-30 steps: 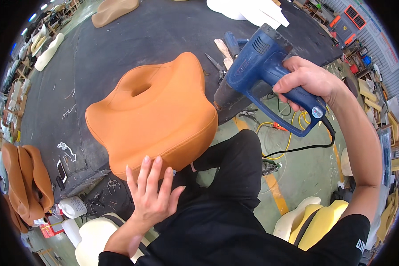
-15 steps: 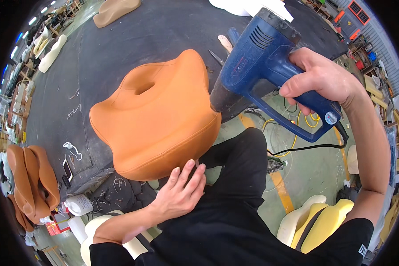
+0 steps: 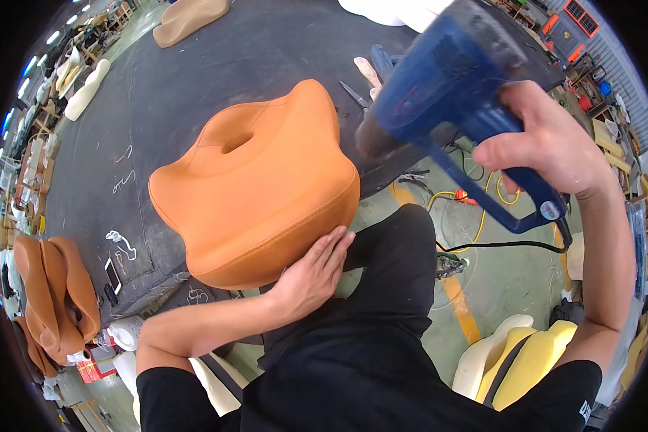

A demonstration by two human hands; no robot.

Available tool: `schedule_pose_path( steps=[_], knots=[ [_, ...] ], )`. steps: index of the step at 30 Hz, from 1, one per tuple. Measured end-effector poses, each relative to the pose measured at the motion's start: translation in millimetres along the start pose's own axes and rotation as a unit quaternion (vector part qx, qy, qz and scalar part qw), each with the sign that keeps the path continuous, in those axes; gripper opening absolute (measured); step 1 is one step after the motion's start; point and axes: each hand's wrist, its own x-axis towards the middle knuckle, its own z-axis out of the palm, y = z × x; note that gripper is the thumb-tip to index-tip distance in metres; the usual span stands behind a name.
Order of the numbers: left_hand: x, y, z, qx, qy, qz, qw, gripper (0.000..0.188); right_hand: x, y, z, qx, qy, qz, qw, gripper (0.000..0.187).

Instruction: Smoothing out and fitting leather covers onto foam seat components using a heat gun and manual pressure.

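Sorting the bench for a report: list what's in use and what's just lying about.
In use:
- orange seat cushion, left hand pressed on its edge
- blue heat gun, gripped by right hand

Lying about:
- orange covers
- yellow foam
- scissors
- phone

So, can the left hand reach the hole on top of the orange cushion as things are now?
Probably yes. The left hand lies flat on the near edge of the orange cushion, and nothing covers the surface between it and the hole. The heat gun is off to the right.
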Motion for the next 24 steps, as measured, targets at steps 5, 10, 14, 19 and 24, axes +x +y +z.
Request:
schedule_pose_path(
  steps=[5,10,14,19,24],
  knots=[
    [32,-26,-70,0.245,0.052,0.064,0.966,0.061,-24,32,-22,0.075,0.086,0.032,0.993,0.037],
    [47,-18,-54,-0.044,0.074,0.017,0.996,0.078,-42,84,-29,0.160,0.179,0.051,0.970,0.067],
    [23,13,11,-0.172,-0.348,0.058,0.919,0.102,-56,123,-27,0.255,0.170,0.078,0.949,0.066],
    [35,10,-24,0.009,0.082,0.074,0.994,0.063,-58,156,-16,0.289,0.204,0.077,0.932,0.065],
    [24,-51,-3,0.172,-0.122,0.191,0.959,0.081,-44,181,-2,0.338,0.181,0.116,0.916,0.064]
  ],
)
